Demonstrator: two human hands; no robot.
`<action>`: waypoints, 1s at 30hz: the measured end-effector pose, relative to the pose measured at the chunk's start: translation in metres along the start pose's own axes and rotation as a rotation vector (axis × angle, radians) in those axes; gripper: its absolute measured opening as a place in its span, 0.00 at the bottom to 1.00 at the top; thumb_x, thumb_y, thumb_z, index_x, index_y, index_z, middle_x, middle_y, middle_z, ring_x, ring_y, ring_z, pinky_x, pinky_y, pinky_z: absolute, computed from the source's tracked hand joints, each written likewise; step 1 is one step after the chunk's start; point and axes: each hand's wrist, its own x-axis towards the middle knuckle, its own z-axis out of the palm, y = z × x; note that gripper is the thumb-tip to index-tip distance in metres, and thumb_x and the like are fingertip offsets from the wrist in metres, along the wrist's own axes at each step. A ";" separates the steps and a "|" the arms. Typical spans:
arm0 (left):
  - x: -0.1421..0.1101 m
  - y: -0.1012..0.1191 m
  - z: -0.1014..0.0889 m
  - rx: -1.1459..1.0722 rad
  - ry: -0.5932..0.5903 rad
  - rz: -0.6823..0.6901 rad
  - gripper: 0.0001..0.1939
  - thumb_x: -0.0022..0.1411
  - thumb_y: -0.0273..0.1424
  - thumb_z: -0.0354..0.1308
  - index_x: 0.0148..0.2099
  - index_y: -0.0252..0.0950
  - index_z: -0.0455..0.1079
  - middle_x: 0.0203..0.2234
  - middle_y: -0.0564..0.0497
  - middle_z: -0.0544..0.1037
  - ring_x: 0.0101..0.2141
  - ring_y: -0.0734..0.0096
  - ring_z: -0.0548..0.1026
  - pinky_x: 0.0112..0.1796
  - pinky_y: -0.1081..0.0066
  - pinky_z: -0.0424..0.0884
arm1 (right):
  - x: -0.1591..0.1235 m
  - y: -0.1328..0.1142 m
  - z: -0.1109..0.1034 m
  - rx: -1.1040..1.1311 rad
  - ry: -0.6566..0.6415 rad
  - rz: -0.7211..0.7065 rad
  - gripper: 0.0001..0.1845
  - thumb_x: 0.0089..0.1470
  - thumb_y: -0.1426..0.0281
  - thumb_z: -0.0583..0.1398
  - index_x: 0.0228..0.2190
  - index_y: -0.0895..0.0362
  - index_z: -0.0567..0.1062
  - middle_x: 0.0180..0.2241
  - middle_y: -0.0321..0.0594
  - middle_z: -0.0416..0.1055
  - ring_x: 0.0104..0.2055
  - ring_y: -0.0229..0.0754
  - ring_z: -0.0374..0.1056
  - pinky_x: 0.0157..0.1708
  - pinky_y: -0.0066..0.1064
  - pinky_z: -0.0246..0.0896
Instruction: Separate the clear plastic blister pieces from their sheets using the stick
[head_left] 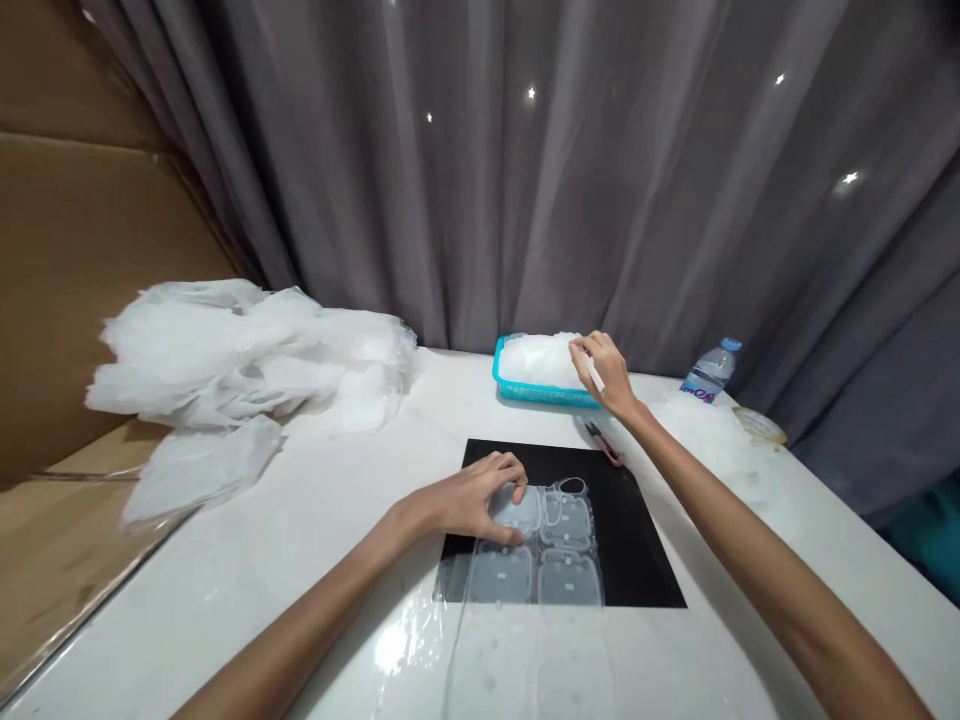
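Note:
My left hand [491,497] rests on a clear plastic sheet with rounded, moulded compartments [568,578], its thumb and forefinger apart. The sheet lies over a black mat [637,550] and runs past its front edge. A thin white loop of cord [573,486] lies at the sheet's upper part. Farther back, my right hand [606,372] is closed in a pinch at the right end of a turquoise basket [544,392] filled with soft white pieces [536,357]. A small white sliver shows by its fingers; what they grip is not clear.
A large heap of thin white sheets [247,360] lies at the left, beside cardboard [82,300]. Small pink-handled snips [604,445] lie at the mat's back edge. At the right are a water bottle [711,370], loose white material [701,435] and a tape roll [761,426]. A grey curtain [480,200] hangs behind.

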 end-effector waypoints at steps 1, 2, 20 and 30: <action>0.000 0.002 0.001 0.030 0.012 0.013 0.20 0.57 0.45 0.68 0.43 0.39 0.66 0.46 0.48 0.69 0.47 0.56 0.69 0.50 0.62 0.66 | -0.014 -0.008 -0.007 0.034 -0.022 -0.022 0.16 0.73 0.69 0.49 0.41 0.58 0.75 0.39 0.48 0.73 0.43 0.50 0.69 0.47 0.41 0.64; 0.001 0.004 0.002 0.063 0.025 0.024 0.19 0.57 0.43 0.68 0.43 0.39 0.66 0.45 0.49 0.70 0.46 0.57 0.70 0.49 0.62 0.67 | -0.031 -0.017 -0.014 0.073 -0.064 -0.057 0.16 0.73 0.68 0.49 0.41 0.57 0.75 0.38 0.46 0.74 0.42 0.48 0.70 0.45 0.39 0.65; 0.008 -0.002 -0.006 0.065 0.120 0.017 0.08 0.68 0.32 0.58 0.46 0.39 0.77 0.45 0.48 0.82 0.44 0.60 0.78 0.45 0.66 0.69 | -0.171 -0.108 -0.044 0.127 -0.310 -0.263 0.08 0.69 0.64 0.59 0.43 0.57 0.73 0.39 0.46 0.74 0.41 0.50 0.69 0.42 0.42 0.66; 0.006 -0.011 -0.008 -0.128 0.045 -0.091 0.29 0.53 0.51 0.73 0.51 0.40 0.77 0.47 0.47 0.79 0.44 0.56 0.76 0.43 0.66 0.69 | -0.160 -0.101 -0.018 0.044 -0.245 -0.232 0.10 0.71 0.66 0.56 0.36 0.55 0.72 0.34 0.43 0.71 0.36 0.48 0.67 0.39 0.40 0.63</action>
